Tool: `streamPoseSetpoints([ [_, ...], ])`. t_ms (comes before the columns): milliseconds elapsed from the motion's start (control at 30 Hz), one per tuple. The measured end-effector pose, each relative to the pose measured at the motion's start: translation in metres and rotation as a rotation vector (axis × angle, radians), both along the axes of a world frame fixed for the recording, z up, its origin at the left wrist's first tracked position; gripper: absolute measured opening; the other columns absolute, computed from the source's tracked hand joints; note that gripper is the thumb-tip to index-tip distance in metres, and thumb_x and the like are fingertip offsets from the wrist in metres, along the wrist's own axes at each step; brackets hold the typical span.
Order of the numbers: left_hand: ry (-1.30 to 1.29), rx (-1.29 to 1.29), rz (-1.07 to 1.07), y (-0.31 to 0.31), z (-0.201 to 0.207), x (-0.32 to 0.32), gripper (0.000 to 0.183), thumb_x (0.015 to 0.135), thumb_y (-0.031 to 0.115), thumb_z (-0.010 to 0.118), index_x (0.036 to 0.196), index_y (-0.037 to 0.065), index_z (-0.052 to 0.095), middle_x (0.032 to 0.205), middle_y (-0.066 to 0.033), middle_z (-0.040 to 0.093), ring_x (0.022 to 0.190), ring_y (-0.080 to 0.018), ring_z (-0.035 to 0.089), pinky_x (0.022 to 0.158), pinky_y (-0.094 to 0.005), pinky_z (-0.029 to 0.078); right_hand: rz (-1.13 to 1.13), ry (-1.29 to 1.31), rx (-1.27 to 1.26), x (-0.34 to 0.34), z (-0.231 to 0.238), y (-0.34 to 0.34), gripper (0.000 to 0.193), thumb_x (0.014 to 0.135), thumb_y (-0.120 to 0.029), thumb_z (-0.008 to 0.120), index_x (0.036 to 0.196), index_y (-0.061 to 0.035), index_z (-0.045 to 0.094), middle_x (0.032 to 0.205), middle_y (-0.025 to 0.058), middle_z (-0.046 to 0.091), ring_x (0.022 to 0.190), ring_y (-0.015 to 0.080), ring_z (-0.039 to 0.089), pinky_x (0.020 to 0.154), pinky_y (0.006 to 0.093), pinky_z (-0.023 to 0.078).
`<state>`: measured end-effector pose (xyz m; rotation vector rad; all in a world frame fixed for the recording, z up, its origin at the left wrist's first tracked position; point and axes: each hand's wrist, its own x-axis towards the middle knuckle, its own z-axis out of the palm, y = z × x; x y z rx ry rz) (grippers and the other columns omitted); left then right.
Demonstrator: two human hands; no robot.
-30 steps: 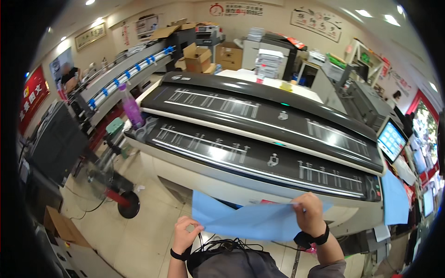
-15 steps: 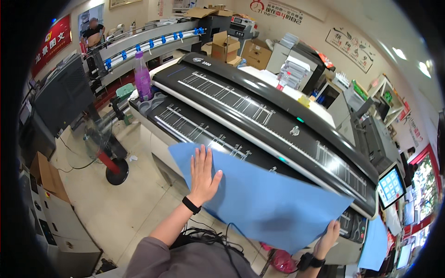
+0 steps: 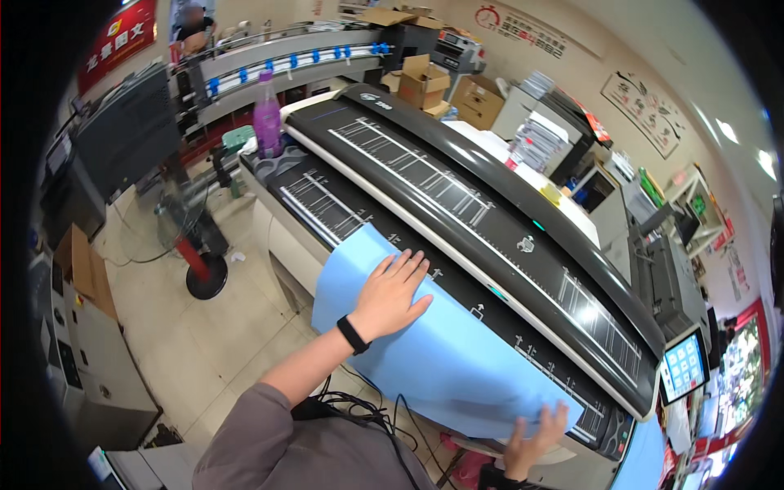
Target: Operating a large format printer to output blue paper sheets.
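A large light-blue sheet (image 3: 457, 359) lies over the front bed of a wide black scanner (image 3: 457, 208), its near part curving down over the front edge. On the sheet's upper left part my left hand (image 3: 392, 298) rests palm down, fingers stretched out and holding nothing. My right hand (image 3: 535, 441) is at the near right edge of the sheet, slightly blurred, with its fingers apart. Whether it touches the sheet I cannot tell. Printed scale lines on the bed show beyond the sheet's far edge.
A purple bottle (image 3: 267, 118) stands on the scanner's left end. A lit touchscreen (image 3: 684, 366) is at its right end, near another blue sheet (image 3: 641, 457). Black cables (image 3: 359, 408) hang in front of me. Cardboard boxes (image 3: 478, 102) and a person (image 3: 193, 33) are farther back.
The sheet has moved up and left onto the scanner bed, with my left hand flat on it. My right hand has let go of the sheet's right corner and its fingers have spread.
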<state>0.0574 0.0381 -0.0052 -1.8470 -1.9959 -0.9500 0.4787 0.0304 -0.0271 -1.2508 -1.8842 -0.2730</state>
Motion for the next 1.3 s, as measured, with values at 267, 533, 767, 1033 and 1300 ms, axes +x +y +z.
streamPoseSetpoints([
  [267,-0.230,0.044,0.052,-0.064,0.002,0.019,0.041,0.096,0.035,0.062,0.126,0.008,0.067,0.139,-0.0149,0.060,0.138,-0.0386,0.047,0.119,-0.0564,0.027,0.027,-0.421,-0.356,-0.064,0.033,0.008,0.060,0.097,-0.043,0.058,0.147,-0.0101,0.053,0.160,0.0191,0.039,0.149,0.0455,0.028,0.121,0.0638,0.011],
  [533,-0.066,-0.045,0.063,-0.035,0.001,0.000,0.055,0.102,0.044,0.053,0.146,0.011,0.054,0.153,-0.0165,0.048,0.145,-0.0381,0.039,0.121,-0.0540,0.027,0.054,-0.429,-0.464,-0.087,0.054,0.052,0.062,0.093,-0.040,0.063,0.147,-0.0107,0.053,0.159,0.0195,0.040,0.148,0.0464,0.029,0.120,0.0642,0.017],
  [767,-0.102,-0.060,0.066,-0.021,0.002,-0.005,0.052,0.100,0.040,0.055,0.143,0.010,0.055,0.151,-0.0164,0.050,0.143,-0.0389,0.042,0.119,-0.0534,0.030,-0.067,-0.458,-0.541,-0.093,0.050,0.002,0.055,0.100,-0.039,0.055,0.149,-0.0140,0.052,0.160,0.0195,0.038,0.148,0.0491,0.028,0.119,0.0662,0.016],
  [1033,-0.051,-0.048,0.090,-0.005,0.003,-0.006,0.051,0.099,0.032,0.054,0.144,0.008,0.053,0.151,-0.0173,0.049,0.142,-0.0390,0.042,0.118,-0.0535,0.030,-0.039,-0.449,-0.502,-0.094,0.047,0.024,0.056,0.100,-0.040,0.054,0.151,-0.0165,0.049,0.162,0.0165,0.036,0.149,0.0493,0.026,0.119,0.0662,0.016],
  [1300,-0.067,-0.101,0.105,0.015,-0.001,-0.009,0.052,0.098,0.032,0.052,0.144,0.007,0.053,0.152,-0.0179,0.048,0.143,-0.0386,0.041,0.119,-0.0542,0.030,-0.012,-0.420,-0.536,-0.096,0.049,0.046,0.056,0.098,-0.038,0.057,0.150,-0.0168,0.051,0.160,0.0192,0.038,0.148,0.0515,0.027,0.119,0.0666,0.016],
])
